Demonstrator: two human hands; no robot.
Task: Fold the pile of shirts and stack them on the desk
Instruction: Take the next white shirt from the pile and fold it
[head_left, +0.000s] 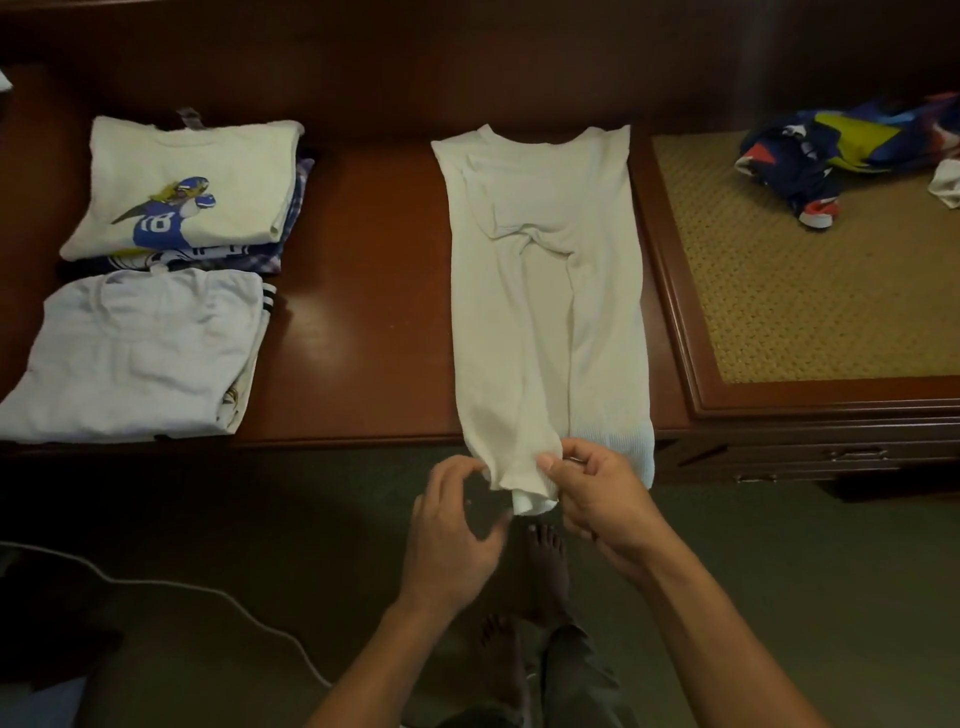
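"Shirt (545, 291): how does it lie from your seat?"

"Flat on the tabletop (363, 312), long axis running far to near. The collar is at the far end and both sleeves are laid in along the body. The hem end overhangs the near edge, and that is where I see both hands."

"Which hand has it?"

"The right hand (602, 499). Its fingers (550, 462) are curled, thumb against forefinger, pinching the near end of the shirt around the cuff. The left hand (452, 530) sits just left of the same cuff, fingers loosely bent and holding nothing. Whether the tips brush the cloth I cannot tell."

"So the next move?"

"As I judge it, the near end goes up and away towards the collar, folding the length across. Everything turns on that axis: the cloth stretches straight away from the fingers, so the lift must travel far, not sideways. The left hand needs a grip on its corner first, or the fold may skew."

"And then?"

"Two stacks of folded shirts lie well to the left, a far stack (192, 187) and a near stack (135, 353). The left hand is nearer to them. A colourful garment (831, 150) waits unfolded at the far right."
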